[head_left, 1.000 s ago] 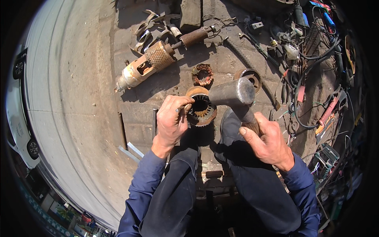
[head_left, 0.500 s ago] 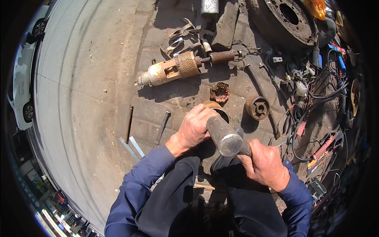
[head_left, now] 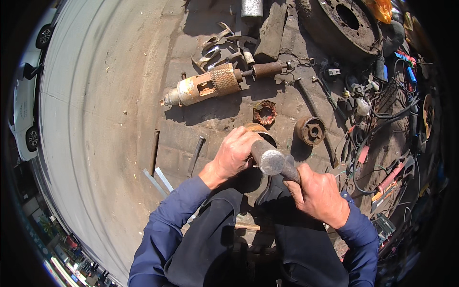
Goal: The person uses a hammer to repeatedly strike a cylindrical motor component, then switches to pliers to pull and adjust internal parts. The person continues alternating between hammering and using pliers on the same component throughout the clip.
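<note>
My right hand (head_left: 318, 193) grips the handle of a heavy steel hammer (head_left: 270, 161), whose head lies over the fingertips of my left hand (head_left: 232, 155). The left fingers are curled at a rusty ring-shaped housing (head_left: 258, 129), mostly covered by hand and hammer; what they pinch is hidden. Just beyond sits a small ring with reddish coils (head_left: 266, 104). A rusty hub-like part (head_left: 311, 131) stands to the right. Farther off lies a long cylindrical assembly (head_left: 224, 79) with a knurled sleeve. My knees are below the hands.
Curved metal pieces (head_left: 210, 57), a block (head_left: 272, 33) and a large rusty drum (head_left: 339, 28) lie ahead. Tangled cables and tools (head_left: 373, 110) cover the right. Metal bars (head_left: 155, 153) lie left, beside paved ground (head_left: 95, 119); a white car (head_left: 24, 115) is at the far left edge.
The view has shifted, showing more ground ahead. The hammer head has come from above the housing down to my left hand, now covering its fingertips and the thin rod seen in them earlier.
</note>
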Available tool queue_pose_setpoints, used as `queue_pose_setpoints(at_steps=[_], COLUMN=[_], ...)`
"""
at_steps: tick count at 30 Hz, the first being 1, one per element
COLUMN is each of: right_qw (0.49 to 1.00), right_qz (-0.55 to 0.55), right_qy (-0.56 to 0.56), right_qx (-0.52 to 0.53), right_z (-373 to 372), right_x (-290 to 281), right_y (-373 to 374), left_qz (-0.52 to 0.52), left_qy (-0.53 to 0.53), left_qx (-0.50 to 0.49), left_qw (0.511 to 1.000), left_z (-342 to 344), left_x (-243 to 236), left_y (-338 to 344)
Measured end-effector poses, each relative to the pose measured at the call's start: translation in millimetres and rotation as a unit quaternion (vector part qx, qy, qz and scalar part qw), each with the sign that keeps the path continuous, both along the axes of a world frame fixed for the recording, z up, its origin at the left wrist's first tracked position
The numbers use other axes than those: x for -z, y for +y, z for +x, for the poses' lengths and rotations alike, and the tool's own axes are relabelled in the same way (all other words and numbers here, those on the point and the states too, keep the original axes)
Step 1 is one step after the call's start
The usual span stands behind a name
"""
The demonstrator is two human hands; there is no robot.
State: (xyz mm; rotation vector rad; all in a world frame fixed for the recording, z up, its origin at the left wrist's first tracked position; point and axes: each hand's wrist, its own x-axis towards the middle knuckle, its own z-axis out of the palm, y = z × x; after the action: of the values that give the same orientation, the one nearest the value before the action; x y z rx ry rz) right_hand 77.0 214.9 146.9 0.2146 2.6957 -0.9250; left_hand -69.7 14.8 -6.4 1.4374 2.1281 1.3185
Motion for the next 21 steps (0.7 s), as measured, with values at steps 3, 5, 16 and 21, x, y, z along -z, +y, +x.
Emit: queue_pose_setpoints(at_steps=[3,5,16,21], right_qw=[0.997,0.990,0.964,0.961], right_qz=[-0.049,-0.093,-0.169,-0.189], right_qy=[0.001,-0.005,-0.023,-0.020], right_qx=[0.061,0.110,0.202,0.200], right_z=[8,13,25,29], right_x=[3,4,15,22], right_y=[3,5,19,21], left_qz=[0.011,0.011,0.035,0.036], left_qy=[0.022,-0.002,-0.026,-0.081], left_qx=[-0.010,-0.026,-0.076,-0.110], left_qw=[1.000,1.000,0.996,0.990], left_z=[0,2,-15,-3], left_x=[3,2,-37,-23], left_y=[1,1,5,-7])
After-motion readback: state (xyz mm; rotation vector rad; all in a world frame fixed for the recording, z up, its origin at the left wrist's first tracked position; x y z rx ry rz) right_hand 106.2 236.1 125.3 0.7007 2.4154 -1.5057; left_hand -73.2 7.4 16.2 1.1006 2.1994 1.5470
